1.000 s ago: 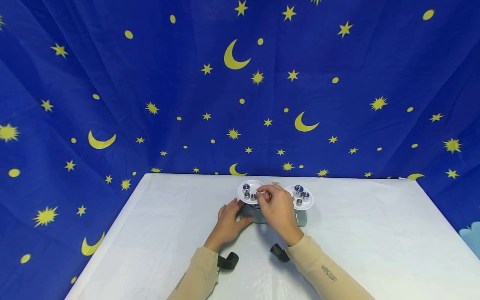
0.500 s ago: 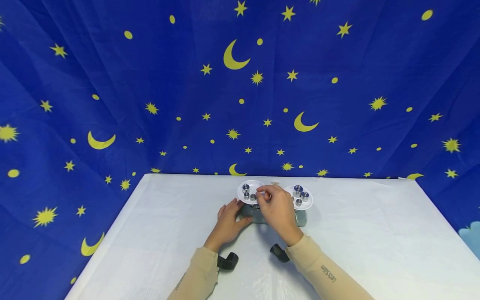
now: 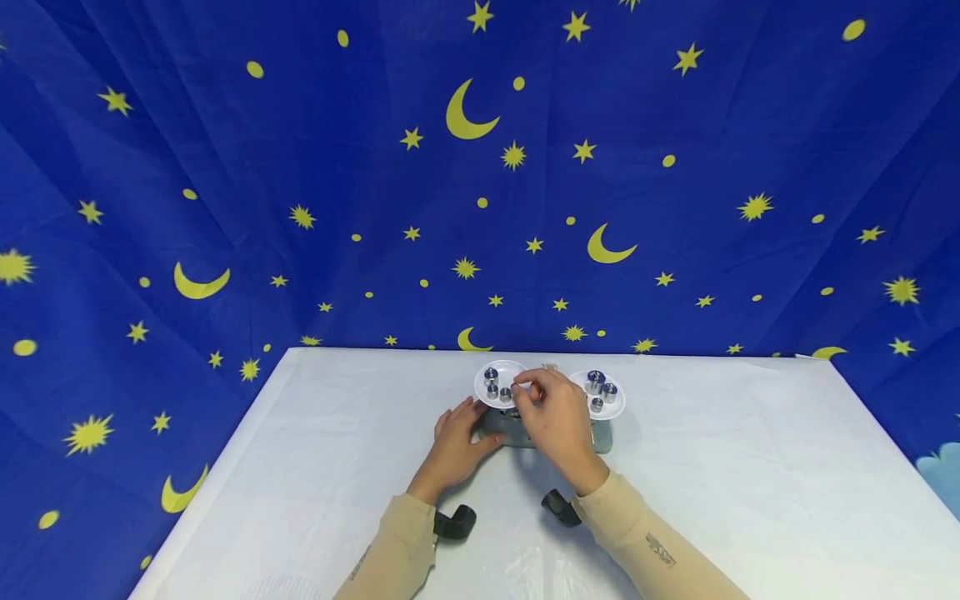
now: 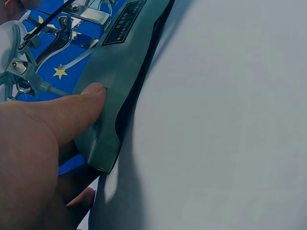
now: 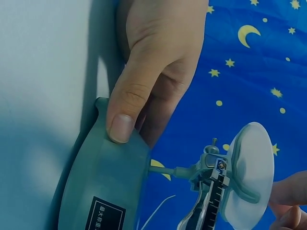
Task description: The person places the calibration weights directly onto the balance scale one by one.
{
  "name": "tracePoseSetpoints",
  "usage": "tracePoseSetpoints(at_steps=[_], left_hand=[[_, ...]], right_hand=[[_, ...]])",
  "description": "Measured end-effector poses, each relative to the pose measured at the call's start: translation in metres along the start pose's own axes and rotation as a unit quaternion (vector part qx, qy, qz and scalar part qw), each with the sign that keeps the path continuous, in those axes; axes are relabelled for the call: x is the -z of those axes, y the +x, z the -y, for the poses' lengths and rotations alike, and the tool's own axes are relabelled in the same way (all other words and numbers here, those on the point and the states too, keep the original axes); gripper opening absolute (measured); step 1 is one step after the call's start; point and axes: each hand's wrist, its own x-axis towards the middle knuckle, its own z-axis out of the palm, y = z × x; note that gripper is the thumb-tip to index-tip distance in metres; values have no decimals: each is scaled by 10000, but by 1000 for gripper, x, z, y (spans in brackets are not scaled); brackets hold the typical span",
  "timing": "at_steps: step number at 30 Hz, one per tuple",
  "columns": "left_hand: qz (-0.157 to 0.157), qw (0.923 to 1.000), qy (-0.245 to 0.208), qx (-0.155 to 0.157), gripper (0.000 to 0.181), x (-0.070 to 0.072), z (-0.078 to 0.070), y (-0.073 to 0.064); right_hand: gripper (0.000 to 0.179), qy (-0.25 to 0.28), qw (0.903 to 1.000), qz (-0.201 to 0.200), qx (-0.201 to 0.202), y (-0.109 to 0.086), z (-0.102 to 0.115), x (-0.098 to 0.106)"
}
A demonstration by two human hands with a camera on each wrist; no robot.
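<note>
A grey-green balance scale (image 3: 517,433) stands on the table, with a left pan (image 3: 510,372) and a right pan (image 3: 617,407), both white. My left hand (image 3: 453,442) grips the left end of its base, thumb on the front face (image 4: 120,62) and fingers behind. Three small metal weights (image 3: 492,390) sit in the left pan. Over that pan's right edge, my right hand (image 3: 558,421) pinches a small metal weight, mostly covered by thumb and forefinger. In the right wrist view its fingertips (image 5: 290,191) show just beyond the pan (image 5: 254,167). Several weights (image 3: 595,382) stand in the right pan.
The scale stands near the back of a white-covered table (image 3: 750,467). A blue curtain (image 3: 375,183) with yellow moons and stars hangs behind it. Black wrist mounts (image 3: 456,523) stick out from both beige sleeves (image 3: 630,529) over the table.
</note>
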Motion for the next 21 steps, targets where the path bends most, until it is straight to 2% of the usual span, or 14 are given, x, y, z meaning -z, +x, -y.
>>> tracePoseSetpoints(at_steps=[7, 21], left_hand=[[66, 9999, 33, 110, 62, -1, 0, 1], [28, 10000, 52, 76, 61, 0, 0, 1]], right_hand=[[6, 46, 9999, -72, 107, -2, -1, 3], [8, 3, 10000, 20, 17, -5, -2, 15]])
